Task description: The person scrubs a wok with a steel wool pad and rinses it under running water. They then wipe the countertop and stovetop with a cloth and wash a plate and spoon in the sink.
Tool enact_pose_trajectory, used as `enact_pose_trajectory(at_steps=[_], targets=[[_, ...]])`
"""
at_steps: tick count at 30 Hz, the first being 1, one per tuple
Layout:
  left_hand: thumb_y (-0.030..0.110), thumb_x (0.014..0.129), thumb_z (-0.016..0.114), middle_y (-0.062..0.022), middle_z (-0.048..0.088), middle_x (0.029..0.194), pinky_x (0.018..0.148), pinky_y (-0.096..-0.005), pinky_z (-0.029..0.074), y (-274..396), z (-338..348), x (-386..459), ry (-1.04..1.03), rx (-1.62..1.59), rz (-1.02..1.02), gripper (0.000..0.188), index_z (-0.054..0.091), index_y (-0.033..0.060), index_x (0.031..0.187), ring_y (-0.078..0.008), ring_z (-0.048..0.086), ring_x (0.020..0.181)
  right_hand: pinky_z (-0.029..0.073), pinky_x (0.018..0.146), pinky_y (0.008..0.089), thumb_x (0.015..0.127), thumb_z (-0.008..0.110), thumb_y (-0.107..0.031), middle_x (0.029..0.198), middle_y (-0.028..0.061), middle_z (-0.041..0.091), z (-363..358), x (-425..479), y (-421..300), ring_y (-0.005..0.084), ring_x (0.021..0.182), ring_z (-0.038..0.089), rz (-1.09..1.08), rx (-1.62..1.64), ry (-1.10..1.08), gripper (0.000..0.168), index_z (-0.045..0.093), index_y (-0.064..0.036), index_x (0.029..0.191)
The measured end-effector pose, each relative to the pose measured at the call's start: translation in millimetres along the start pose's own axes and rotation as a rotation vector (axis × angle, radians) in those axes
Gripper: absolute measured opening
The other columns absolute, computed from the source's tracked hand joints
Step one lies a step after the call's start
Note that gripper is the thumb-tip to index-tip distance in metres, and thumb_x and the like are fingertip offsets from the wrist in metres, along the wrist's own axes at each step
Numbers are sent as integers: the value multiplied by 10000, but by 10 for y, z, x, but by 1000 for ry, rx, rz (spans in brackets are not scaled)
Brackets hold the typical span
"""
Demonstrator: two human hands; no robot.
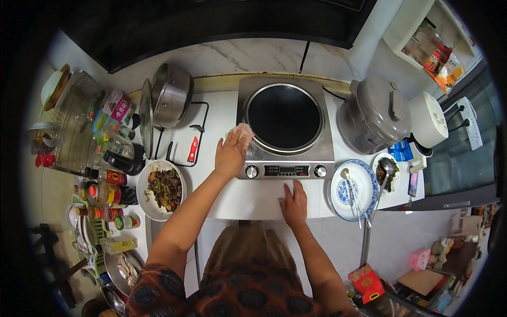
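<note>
My left hand (230, 155) presses a crumpled pinkish cloth (244, 134) against the left side of a steel induction cooker (253, 153), beside the round rim of its black concave cooking surface (283, 115). The fingers lie spread over the cloth. My right hand (295, 204) rests on the front part of the white counter (249, 200), just below the cooker's control panel (286, 170). Its fingers are apart and no object shows in it. Two knobs flank the panel.
Left of the cooker stand a steel pot (172, 97) and a white bowl of cooked food (143, 186), with bottles (109, 193) beyond. On the right are a pressure cooker (372, 119), a blue-and-white plate with utensils (333, 190) and a smaller food plate (396, 168). A range hood (222, 23) hangs behind.
</note>
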State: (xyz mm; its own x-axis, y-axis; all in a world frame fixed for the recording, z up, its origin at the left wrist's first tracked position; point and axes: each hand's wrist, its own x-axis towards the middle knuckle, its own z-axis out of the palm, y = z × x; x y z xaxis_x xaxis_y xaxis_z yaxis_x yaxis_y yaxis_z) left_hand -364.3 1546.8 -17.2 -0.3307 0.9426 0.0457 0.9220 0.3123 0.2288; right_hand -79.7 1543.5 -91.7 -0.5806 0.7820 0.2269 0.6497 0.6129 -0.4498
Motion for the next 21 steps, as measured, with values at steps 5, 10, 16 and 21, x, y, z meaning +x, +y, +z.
enact_pose_trajectory(at_steps=[5, 10, 16, 21], targets=[[262, 987, 458, -56, 311, 1583, 1146, -522, 270, -255, 38, 619, -9, 37, -65, 457, 501, 109, 1415, -275, 308, 1445, 322, 1111, 508, 860, 672, -293, 1497, 208, 331, 29, -33, 53, 400, 1369, 347, -33, -35, 45, 584, 503, -62, 1369], [348, 1009, 394, -35, 349, 1561, 1135, -528, 283, -485, -51, 1228, -87, -34, -65, 469, 503, 140, 1415, -290, 336, 1424, 355, 1076, 517, 862, 642, -325, 1470, 232, 369, 50, -40, 63, 420, 1326, 394, -23, -51, 37, 586, 506, -60, 1367], [503, 990, 353, -83, 519, 1421, 1083, -512, 312, -251, -86, 2019, -40, -35, -119, 591, 482, 116, 1419, -356, 413, 1336, 408, 1025, 524, 890, 603, -390, 1459, 211, 407, 42, -55, 84, 401, 1290, 453, -2, -57, 54, 577, 506, -83, 1369], [445, 1008, 322, -88, 488, 1460, 1111, -475, 306, 76, 81, 2655, -20, 22, 89, 554, 484, 105, 1414, -296, 396, 1377, 441, 995, 503, 890, 610, -390, 1440, 203, 435, 15, -42, 87, 388, 1250, 491, -11, -78, 114, 543, 549, -78, 1329]])
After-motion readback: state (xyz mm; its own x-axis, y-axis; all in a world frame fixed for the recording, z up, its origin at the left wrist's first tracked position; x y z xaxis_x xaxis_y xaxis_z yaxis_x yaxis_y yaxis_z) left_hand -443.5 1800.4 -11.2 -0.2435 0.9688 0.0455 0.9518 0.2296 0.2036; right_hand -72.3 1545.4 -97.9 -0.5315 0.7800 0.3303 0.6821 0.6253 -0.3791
